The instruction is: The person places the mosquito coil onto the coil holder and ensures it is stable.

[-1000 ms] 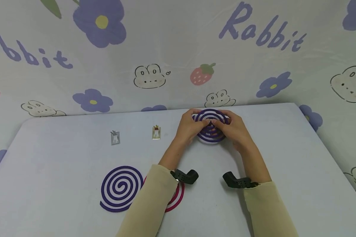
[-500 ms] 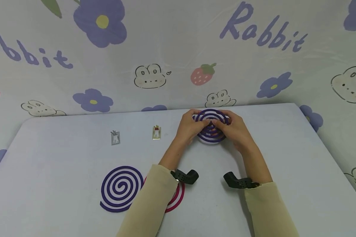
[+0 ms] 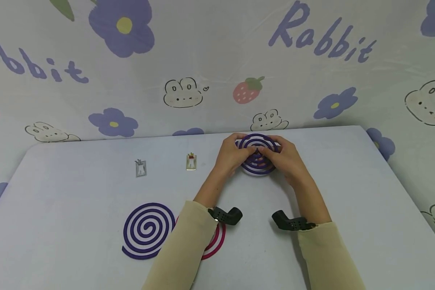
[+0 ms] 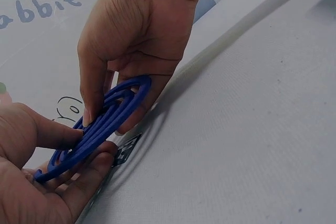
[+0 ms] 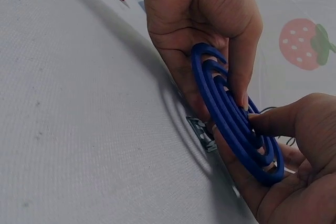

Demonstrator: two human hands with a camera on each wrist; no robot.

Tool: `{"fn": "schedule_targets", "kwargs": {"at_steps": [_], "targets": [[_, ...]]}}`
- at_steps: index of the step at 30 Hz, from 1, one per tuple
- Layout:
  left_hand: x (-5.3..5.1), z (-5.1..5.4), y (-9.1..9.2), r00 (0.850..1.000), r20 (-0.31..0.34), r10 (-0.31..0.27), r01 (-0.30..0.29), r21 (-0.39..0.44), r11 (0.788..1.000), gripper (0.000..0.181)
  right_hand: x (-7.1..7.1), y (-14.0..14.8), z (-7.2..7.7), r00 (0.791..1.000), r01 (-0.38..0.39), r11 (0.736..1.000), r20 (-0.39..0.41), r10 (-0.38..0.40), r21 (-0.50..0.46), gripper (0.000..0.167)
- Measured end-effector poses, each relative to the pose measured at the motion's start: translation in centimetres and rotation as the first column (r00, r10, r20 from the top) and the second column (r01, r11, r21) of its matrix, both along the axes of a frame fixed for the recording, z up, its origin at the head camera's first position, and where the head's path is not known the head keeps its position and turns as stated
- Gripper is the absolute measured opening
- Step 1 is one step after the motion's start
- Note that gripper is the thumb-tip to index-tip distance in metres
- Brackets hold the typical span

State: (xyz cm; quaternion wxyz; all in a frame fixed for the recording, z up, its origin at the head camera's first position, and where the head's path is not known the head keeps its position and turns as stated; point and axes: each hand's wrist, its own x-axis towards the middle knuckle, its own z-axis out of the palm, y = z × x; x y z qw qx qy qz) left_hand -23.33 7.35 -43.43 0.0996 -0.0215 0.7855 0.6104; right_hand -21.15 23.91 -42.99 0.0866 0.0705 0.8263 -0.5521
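Observation:
A dark purple-blue mosquito coil (image 3: 258, 172) is raised at the back of the white table, tilted, and both hands hold it. My left hand (image 3: 229, 155) grips its left side, the thumb pressing near the centre and the other fingers supporting the underside. From the right, my right hand (image 3: 288, 156) holds it likewise, its thumb meeting the left thumb at the middle. The right wrist view has the same coil (image 5: 220, 124) edge-on. Below it a small metal coil stand (image 5: 202, 135) shows partly; the hands and coil hide the rest.
Another purple mosquito coil (image 3: 148, 230) lies at front left. A red coil (image 3: 222, 237) beside it is mostly covered by the left sleeve (image 3: 183, 249). A silver stand (image 3: 141, 168) and a gold stand (image 3: 191, 162) lie left of the hands. A printed cloth (image 3: 217, 60) hangs behind.

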Motion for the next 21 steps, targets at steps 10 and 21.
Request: {"fn": "schedule_targets", "kwargs": {"at_steps": [10, 21], "targets": [[-0.02, -0.04, 0.07, 1.0, 0.01, 0.005, -0.005, -0.003, 1.0, 0.047, 0.11, -0.09, 0.39, 1.0, 0.016, 1.0, 0.006, -0.016, -0.003, 0.059], [-0.18, -0.27, -0.09, 1.0, -0.005, 0.005, -0.005, 0.007, 1.0, 0.048, 0.05, -0.07, 0.34, 1.0, 0.016, 1.0, 0.004, -0.016, -0.025, 0.059]]}}
